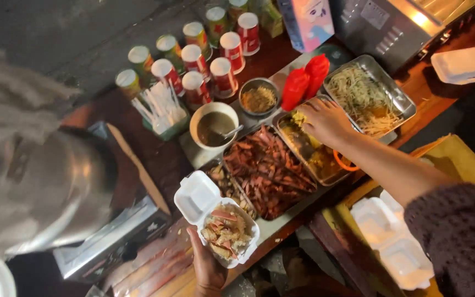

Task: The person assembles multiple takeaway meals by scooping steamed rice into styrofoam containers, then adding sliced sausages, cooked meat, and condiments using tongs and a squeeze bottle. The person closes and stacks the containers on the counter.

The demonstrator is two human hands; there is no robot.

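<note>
My left hand holds an open white foam food box from below; its lower half is filled with mixed chopped food. My right hand reaches forward into a metal tray of yellowish food, fingers bunched down on the food near the tray's far end. Beside it lies a metal tray of reddish-brown sliced meat, and a tray of pale shredded vegetables sits to the right.
Two red squeeze bottles, a small bowl of crumbs, a white bowl of brown sauce with a spoon, several cans, white forks, stacked foam boxes, a metal pot at left.
</note>
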